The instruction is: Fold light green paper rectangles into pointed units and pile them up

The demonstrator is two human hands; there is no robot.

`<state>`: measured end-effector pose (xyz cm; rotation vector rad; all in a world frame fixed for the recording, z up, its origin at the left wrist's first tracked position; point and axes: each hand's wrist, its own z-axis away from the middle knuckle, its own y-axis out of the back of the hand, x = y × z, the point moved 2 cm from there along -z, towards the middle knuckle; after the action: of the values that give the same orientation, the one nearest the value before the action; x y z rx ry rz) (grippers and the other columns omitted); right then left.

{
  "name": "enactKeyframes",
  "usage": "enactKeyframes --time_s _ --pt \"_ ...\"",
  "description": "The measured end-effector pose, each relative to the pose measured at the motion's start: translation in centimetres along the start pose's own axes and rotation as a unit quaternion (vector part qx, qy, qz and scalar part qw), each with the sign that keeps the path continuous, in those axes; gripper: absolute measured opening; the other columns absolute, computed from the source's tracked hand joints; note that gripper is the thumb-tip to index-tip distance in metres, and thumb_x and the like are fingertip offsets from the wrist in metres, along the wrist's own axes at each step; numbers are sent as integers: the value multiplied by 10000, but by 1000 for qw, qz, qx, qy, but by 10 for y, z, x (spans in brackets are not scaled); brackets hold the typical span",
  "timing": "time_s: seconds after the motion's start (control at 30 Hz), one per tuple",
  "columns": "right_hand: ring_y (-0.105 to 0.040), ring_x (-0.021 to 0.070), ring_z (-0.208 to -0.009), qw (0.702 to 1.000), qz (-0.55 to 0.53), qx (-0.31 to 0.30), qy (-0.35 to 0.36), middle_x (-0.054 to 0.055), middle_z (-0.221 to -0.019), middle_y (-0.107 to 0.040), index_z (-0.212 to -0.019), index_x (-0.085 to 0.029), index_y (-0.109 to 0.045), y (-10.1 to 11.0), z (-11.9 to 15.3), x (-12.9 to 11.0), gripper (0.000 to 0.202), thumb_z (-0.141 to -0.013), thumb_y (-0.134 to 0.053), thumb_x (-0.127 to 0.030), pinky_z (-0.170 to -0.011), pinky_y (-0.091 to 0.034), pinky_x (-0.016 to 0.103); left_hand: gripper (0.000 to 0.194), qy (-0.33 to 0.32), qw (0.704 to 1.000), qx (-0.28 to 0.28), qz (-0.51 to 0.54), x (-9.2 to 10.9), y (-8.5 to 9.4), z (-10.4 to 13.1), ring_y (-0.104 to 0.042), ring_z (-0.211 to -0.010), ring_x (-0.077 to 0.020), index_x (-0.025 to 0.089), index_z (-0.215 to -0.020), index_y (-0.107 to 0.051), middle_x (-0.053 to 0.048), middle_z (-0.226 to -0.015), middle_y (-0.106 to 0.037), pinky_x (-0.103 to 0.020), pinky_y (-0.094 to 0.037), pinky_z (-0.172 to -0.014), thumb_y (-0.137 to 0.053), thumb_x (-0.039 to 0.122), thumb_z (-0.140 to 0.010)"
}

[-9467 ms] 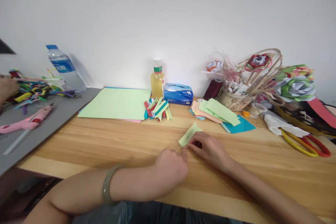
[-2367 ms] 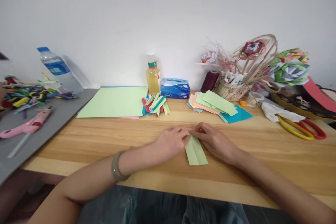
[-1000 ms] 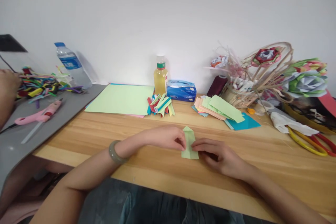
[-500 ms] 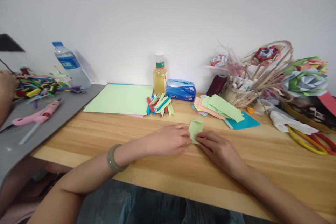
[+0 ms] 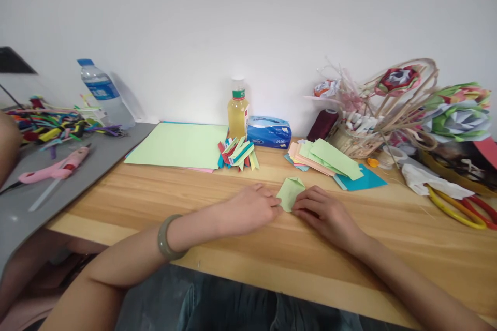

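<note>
A small light green piece of paper (image 5: 289, 195) with folded-in top corners lies on the wooden table between my hands. My left hand (image 5: 252, 209), a bracelet on its wrist, has curled fingers holding the paper's left edge near the lower corner. On the opposite side, my right hand (image 5: 328, 217) pinches the lower right edge between thumb and fingers. Just beyond it lies a fanned pile of light green and peach paper pieces (image 5: 330, 158), partly over a blue sheet (image 5: 363, 178). A bundle of folded coloured paper strips (image 5: 237, 153) sits farther back.
Large green sheets (image 5: 178, 145), a juice bottle (image 5: 238, 111) and a tissue pack (image 5: 269, 132) stand along the wall. Scissors (image 5: 454, 207) and paper flowers (image 5: 458, 119) are right. A pink glue gun (image 5: 58, 170) and water bottle (image 5: 104, 93) are left, near another person's arm (image 5: 8, 139).
The paper has turned slightly clockwise, and its folded top now shows two slanting corners. My right hand has shifted a little to the right; my left hand has barely moved.
</note>
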<state>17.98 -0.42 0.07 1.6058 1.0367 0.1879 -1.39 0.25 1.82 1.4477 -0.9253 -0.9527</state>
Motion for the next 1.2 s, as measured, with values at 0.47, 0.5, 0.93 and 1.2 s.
enactKeyframes --time_s 0.47,0.5,0.93,1.2 --pt "-557 169 -754 986 -90 -13 -139 45 -850 -540 -742 -187 -568 -8 -5 10 169 -867 -506 -283 -691 -466 313 120 24 1000 -14 -9 12 -3 -4 -521 -853 -187 122 -885 -593 -62 -910 -583 -296 -416 -793 -477 94 -866" --pt "-557 168 -746 986 -86 -12 -142 45 -849 -539 -736 -187 -564 -9 -5 11 172 -865 -507 -286 -685 -467 313 123 26 999 -16 -9 12 -4 -4 -521 -847 -187 124 -881 -593 -60 -905 -582 -295 -419 -784 -475 91 -866" --pt "-549 151 -676 988 4 -58 -146 28 -812 -538 -716 -194 -529 -8 -15 14 146 -850 -498 -241 -634 -442 297 196 30 999 -31 19 10 -2 -6 -536 -798 -179 128 -848 -597 -55 -866 -590 -275 -429 -723 -428 29 -857" --pt "-552 154 -697 985 15 -74 -158 27 -830 -536 -727 -193 -534 -8 -16 14 137 -850 -504 -244 -640 -429 296 228 74 990 -23 121 3 -7 -5 -550 -806 -162 146 -918 -593 -44 -910 -598 -252 -423 -724 -404 36 -857"
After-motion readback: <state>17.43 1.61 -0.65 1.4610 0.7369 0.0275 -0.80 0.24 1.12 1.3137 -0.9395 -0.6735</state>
